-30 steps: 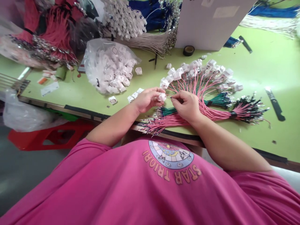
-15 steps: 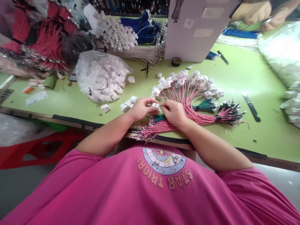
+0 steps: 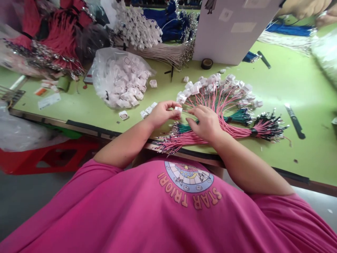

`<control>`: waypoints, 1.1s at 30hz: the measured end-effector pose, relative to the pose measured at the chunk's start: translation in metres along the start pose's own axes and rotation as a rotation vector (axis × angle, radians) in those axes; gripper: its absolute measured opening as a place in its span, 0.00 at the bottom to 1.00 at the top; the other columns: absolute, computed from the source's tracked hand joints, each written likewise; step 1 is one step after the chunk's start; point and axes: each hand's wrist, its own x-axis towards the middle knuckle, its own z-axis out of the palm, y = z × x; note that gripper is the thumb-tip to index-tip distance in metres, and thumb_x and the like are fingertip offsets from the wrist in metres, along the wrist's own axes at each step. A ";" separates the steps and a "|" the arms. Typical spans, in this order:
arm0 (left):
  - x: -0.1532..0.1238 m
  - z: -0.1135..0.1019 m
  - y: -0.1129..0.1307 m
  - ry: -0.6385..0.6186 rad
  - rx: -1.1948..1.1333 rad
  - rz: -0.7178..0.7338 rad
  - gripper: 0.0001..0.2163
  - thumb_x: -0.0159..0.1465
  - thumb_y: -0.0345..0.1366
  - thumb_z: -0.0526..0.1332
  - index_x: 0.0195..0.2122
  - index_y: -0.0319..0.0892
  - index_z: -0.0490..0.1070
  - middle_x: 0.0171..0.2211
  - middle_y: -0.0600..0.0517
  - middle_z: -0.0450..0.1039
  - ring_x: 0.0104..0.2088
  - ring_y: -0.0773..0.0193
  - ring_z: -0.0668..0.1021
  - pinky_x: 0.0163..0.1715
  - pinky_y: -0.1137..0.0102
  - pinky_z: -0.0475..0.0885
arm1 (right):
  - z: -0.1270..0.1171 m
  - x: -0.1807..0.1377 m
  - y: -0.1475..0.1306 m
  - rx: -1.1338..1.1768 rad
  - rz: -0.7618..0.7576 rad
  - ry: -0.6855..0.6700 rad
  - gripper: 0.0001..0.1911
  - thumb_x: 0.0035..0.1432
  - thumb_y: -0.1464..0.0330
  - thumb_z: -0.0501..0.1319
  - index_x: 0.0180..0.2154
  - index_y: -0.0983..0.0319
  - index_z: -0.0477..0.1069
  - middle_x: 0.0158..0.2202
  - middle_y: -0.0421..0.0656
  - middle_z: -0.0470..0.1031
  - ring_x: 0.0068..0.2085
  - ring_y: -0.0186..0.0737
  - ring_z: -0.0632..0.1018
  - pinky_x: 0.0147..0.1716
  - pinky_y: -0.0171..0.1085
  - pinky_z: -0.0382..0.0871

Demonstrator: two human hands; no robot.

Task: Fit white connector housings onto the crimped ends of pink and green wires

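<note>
Between the thumb and fingertips of my left hand (image 3: 164,114) is a small white plastic connector housing (image 3: 178,109). A thin wire seems to run from its right side toward my right hand (image 3: 206,123). That hand hovers just to the right, thumb and forefinger apart, palm down over the wires. Beneath it lies a bundle of pink wires (image 3: 192,137) with metal terminals at the left end. Short green wires (image 3: 185,128) lie against the bundle. Behind my right hand, pink wires fan out to a cluster of white connectors (image 3: 210,83).
A clear bag of white housings (image 3: 123,79) lies left, with loose housings (image 3: 123,115) nearby. Black tape (image 3: 206,63) sits by a pale upright box (image 3: 226,35). A knife (image 3: 295,121) lies right. Another person's hands (image 3: 306,7) show at top right.
My right hand's fingers have parted and drawn back a little from the connector housing. My left hand still holds the housing. The whole view has shifted slightly.
</note>
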 end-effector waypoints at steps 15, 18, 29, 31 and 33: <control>-0.003 -0.004 0.005 -0.072 -0.001 -0.027 0.19 0.50 0.37 0.74 0.41 0.38 0.73 0.31 0.52 0.77 0.31 0.67 0.81 0.36 0.69 0.76 | -0.024 -0.005 -0.020 -0.110 -0.176 -0.627 0.06 0.56 0.72 0.56 0.29 0.61 0.70 0.29 0.43 0.75 0.27 0.35 0.67 0.28 0.38 0.49; -0.001 -0.006 0.002 -0.078 -0.037 -0.026 0.20 0.50 0.37 0.75 0.41 0.38 0.73 0.31 0.52 0.77 0.30 0.68 0.80 0.36 0.70 0.75 | -0.032 -0.003 -0.020 0.015 -0.163 -0.594 0.06 0.58 0.72 0.56 0.31 0.61 0.71 0.30 0.41 0.74 0.28 0.33 0.66 0.29 0.37 0.52; 0.001 -0.003 0.002 -0.130 -0.264 -0.139 0.21 0.48 0.35 0.77 0.41 0.38 0.73 0.32 0.52 0.78 0.31 0.67 0.82 0.34 0.73 0.76 | -0.020 0.005 -0.005 0.563 0.220 -0.177 0.08 0.53 0.68 0.58 0.27 0.63 0.74 0.26 0.39 0.73 0.29 0.34 0.70 0.33 0.36 0.61; 0.003 -0.002 0.001 -0.153 -0.303 -0.162 0.22 0.48 0.35 0.77 0.41 0.37 0.72 0.33 0.51 0.79 0.33 0.64 0.83 0.34 0.72 0.77 | -0.017 0.010 0.004 0.649 0.401 -0.050 0.08 0.50 0.66 0.60 0.26 0.63 0.75 0.24 0.39 0.72 0.29 0.34 0.69 0.33 0.36 0.61; 0.004 -0.002 0.000 -0.169 -0.336 -0.169 0.22 0.48 0.34 0.77 0.41 0.37 0.72 0.33 0.51 0.79 0.33 0.63 0.84 0.35 0.72 0.77 | -0.015 0.012 0.009 0.687 0.473 -0.016 0.09 0.47 0.65 0.61 0.25 0.64 0.76 0.22 0.38 0.70 0.28 0.33 0.67 0.32 0.37 0.61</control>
